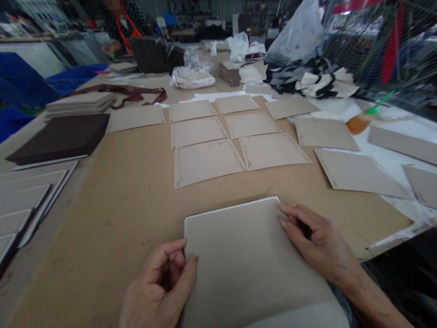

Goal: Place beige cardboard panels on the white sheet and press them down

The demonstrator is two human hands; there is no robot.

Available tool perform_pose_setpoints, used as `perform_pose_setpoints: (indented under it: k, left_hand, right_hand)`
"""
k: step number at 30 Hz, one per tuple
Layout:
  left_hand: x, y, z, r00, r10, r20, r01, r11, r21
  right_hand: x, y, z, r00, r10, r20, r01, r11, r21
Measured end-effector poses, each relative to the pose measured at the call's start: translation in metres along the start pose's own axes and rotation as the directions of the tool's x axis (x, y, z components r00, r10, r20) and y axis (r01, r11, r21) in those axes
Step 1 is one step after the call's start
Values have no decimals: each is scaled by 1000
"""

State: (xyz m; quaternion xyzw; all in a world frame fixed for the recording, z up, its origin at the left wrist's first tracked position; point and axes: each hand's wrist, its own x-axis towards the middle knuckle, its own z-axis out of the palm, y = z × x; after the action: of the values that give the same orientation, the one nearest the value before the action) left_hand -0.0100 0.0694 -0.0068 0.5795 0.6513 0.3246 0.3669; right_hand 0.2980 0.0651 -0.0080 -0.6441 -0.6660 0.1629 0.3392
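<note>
Your left hand [160, 284] is curled at the near-left edge of the grey cardboard panel [246, 259], thumb tip on its face and fingers bent at the edge, pinching that edge lightly as far as I can tell. Your right hand [317, 243] lies on the panel's far-right corner, fingertips [285, 218] pressing flat on the board, nothing clasped. That panel sits right in front of you at the near edge of the brown worktable [119, 218], a thin white border showing along its far and left sides.

Farther out, glue-edged cardboard sheets [205, 161] lie flat in rows, close together, with more plain sheets [355, 173] spread to the right on white paper. Far right, an orange glue bottle [362, 120] with a green nozzle lies tipped over. To the left, a dark brown cover stack [61, 136] rests near a pile of grey boards [80, 104]. Near left, overlapping grey panels [23, 200] fan out. At the far end a person [124, 23] is working.
</note>
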Motion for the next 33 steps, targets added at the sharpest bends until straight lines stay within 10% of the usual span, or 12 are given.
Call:
perform_pose_setpoints:
  k: [10, 14, 17, 20, 27, 33]
  left_hand:
    - [3, -2, -1, 965, 261, -19, -250, 939, 237]
    - [2, 16, -3, 723, 658, 214, -670, 590, 451]
    - [-10, 25, 7, 516, 713, 475, -842, 319, 435]
    - [-25, 13, 20, 449, 706, 548, -865, 190, 465]
    - [-40, -35, 25, 515, 657, 550, -814, 175, 553]
    - [-46, -18, 24, 456, 724, 518, -767, 25, 641]
  right_hand:
    - [-9, -6, 5, 984, -174, 29, 168, 876, -453]
    - [0, -20, 3, 854, -453, 256, 519, 776, -358]
    - [4, -31, 1, 685, -583, 437, 688, 716, -122]
    - [-1, -28, -4, 640, -570, 514, 697, 713, -78]
    - [-4, 27, -22, 893, -349, 284, 432, 843, -321]
    - [24, 37, -16, 985, -92, 149, 103, 992, -71]
